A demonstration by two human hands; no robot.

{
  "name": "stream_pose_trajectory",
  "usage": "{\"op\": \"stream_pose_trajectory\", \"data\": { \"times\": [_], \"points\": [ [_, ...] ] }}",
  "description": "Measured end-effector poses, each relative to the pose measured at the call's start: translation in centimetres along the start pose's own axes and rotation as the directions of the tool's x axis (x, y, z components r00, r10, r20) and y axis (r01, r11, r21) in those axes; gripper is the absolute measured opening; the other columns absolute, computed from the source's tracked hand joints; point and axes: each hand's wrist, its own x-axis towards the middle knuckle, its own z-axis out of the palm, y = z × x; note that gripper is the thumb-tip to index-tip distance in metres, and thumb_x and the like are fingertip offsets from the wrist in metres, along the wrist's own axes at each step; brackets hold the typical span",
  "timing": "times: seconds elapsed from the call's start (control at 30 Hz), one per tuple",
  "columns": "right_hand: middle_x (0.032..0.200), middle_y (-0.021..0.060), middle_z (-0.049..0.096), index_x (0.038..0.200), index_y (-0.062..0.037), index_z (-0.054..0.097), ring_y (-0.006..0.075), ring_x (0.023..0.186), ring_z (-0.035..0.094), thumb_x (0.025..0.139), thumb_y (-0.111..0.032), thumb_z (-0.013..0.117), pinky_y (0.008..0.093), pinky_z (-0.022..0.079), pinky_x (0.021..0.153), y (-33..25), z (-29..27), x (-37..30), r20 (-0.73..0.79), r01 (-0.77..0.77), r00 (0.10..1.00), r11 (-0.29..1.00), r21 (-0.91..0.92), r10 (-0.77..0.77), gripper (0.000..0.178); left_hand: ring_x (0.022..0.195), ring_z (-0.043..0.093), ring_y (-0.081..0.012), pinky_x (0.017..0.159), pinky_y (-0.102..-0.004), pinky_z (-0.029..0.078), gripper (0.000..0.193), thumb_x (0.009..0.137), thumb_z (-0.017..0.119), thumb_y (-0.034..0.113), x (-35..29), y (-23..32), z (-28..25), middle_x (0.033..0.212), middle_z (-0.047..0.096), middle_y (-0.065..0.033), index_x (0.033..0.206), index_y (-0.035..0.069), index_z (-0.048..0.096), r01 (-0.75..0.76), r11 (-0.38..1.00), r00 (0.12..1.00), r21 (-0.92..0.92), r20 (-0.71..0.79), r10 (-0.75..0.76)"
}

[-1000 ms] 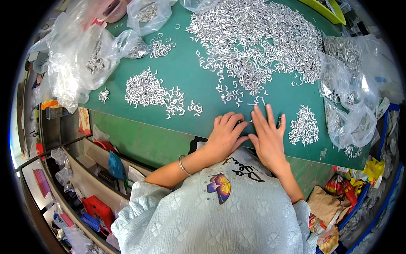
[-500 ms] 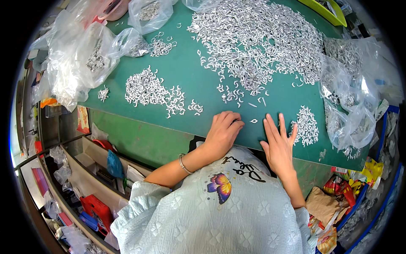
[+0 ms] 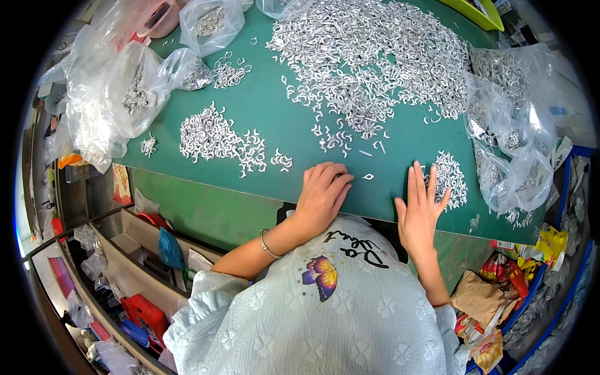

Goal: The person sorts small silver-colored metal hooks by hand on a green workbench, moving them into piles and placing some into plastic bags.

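Observation:
My left hand [image 3: 323, 196], with a bracelet [image 3: 267, 245] on its wrist, rests at the near edge of the green table, fingers curled in; whatever they hold, if anything, is hidden. Just to its right lies a single small silver loop-shaped piece [image 3: 368, 177]. My right hand [image 3: 420, 215] lies flat with fingers spread, its fingertips at the left side of a small pile of silver curved pieces [image 3: 451, 181]. Beyond both hands are a few straight slivers [image 3: 365, 152] and a large spread heap of similar silver pieces [image 3: 375, 56].
On the left are a medium pile of crescent pieces [image 3: 209, 134], a tiny pile [image 3: 149, 145] and clear plastic bags [image 3: 100, 100]. More filled bags [image 3: 512, 137] line the right. A yellow-green tray [image 3: 478, 14] stands at the far right. Open drawers [image 3: 137, 244] sit below left.
My right hand has shifted slightly right, closer to the small pile. The whole view has moved a little, and my left hand stays curled near the same place.

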Motion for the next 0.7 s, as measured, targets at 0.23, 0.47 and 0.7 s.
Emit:
{"op": "stream_pose_trajectory", "data": {
  "times": [0.23,0.47,0.7],
  "points": [
    [0.153,0.0051,0.036,0.142,-0.0036,0.042,0.0357,0.144,0.024,0.092,-0.024,0.06,0.0667,0.012,0.111,-0.8,0.2,6.8,-0.087,0.263,0.964,0.953,0.149,-0.252,0.057,0.104,0.055,-0.0279,0.088,-0.0409,0.039,0.028,0.078,0.072,0.004,0.2,0.3,0.0,0.107,0.058,-0.0075,0.104,0.005,0.064,0.001,1.0,0.999,-0.018,0.032,0.0],
    [0.154,0.0049,0.034,0.143,-0.0033,0.042,0.0353,0.145,0.021,0.089,-0.029,0.063,0.0674,0.013,0.111,-0.3,-0.5,2.5,0.059,0.166,0.984,0.986,0.003,-0.165,0.063,0.107,0.054,-0.0291,0.089,-0.0416,0.04,0.033,0.077,0.074,0.006,-0.7,0.1,-0.9,0.111,0.057,-0.0087,0.108,0.005,0.063,0.045,0.999,0.998,-0.007,0.049,-0.044],
    [0.154,0.0053,0.033,0.143,-0.0039,0.042,0.0356,0.146,0.02,0.084,-0.026,0.067,0.0679,0.011,0.11,-2.4,-1.2,2.3,0.059,0.251,0.962,0.949,0.19,-0.266,0.067,0.108,0.054,-0.0289,0.087,-0.0403,0.04,0.036,0.076,0.074,0.006,-0.7,0.2,-0.8,0.111,0.057,-0.0094,0.11,0.004,0.062,0.069,0.997,0.996,-0.04,0.059,-0.067]
  ]
}}
